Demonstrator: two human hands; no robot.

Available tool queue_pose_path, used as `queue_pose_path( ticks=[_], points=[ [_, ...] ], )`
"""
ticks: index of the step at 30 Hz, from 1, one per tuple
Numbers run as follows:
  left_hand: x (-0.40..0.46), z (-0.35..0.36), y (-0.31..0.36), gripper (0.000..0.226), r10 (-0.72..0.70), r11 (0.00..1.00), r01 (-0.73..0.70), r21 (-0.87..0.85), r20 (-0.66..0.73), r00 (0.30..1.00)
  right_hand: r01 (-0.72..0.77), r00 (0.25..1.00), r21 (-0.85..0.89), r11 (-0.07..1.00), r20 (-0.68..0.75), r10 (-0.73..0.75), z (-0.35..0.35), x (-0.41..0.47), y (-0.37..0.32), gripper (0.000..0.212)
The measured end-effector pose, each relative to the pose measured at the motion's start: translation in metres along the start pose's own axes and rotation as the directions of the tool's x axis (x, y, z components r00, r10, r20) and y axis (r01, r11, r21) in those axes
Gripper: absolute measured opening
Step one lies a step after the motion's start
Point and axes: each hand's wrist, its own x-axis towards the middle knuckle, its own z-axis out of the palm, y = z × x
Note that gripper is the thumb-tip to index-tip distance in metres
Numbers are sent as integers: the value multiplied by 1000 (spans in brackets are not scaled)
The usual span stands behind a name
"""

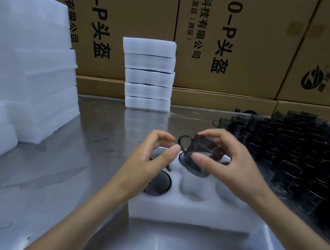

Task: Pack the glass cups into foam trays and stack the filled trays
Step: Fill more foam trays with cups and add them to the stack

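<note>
Your right hand holds a dark glass cup tilted over the foam tray. The thumb presses the cup's near side and the curled fingers arch over its far side, so the cup is pinched between them. The cup's handle points left, and its base hangs just above the tray's middle pockets.

Your left hand is just left of the cup, over the tray's left end. Its thumb and forefinger are bent toward each other with a small gap between them, close to the handle; you cannot tell whether a fingertip touches the handle. It grips nothing that shows.

In the tray, a dark cup already sits in the front-left pocket, partly under your left wrist. The front-middle pocket beside it is bare foam.

Behind the tray, a stack of filled trays stands against the cardboard boxes. Right of the tray lies a crowd of loose dark cups. Left of the tray rise piles of foam blocks, all on the metal table.
</note>
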Motion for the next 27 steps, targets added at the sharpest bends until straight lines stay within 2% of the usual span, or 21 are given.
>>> queue_pose_path(
  ticks=[3,6,13,19,21,23,27],
  points=[
    [1,1,-2,32,-13,998,11,-60,-36,999,50,999,-244,969,18,-47,4,-10,0,44],
    [1,2,-2,34,-23,996,20,-85,-35,999,121,992,-375,919,64,-105,9,-13,-2,48],
    [1,1,-4,36,-25,999,24,-39,-13,1000,186,983,-440,878,90,-162,11,-16,-4,45],
    [0,0,-3,34,-8,1000,8,25,0,1000,198,978,-523,829,155,-136,14,-22,-4,44],
    [-1,0,0,37,35,994,-35,106,8,999,179,980,-546,818,168,-103,14,-22,-5,46],
    [-4,0,3,37,140,960,-140,243,16,990,173,980,-573,801,177,-85,12,-24,-6,49],
    [-10,-3,11,30,406,804,-401,440,87,910,187,982,-476,859,105,-156,2,-32,-9,45]
  ],
)
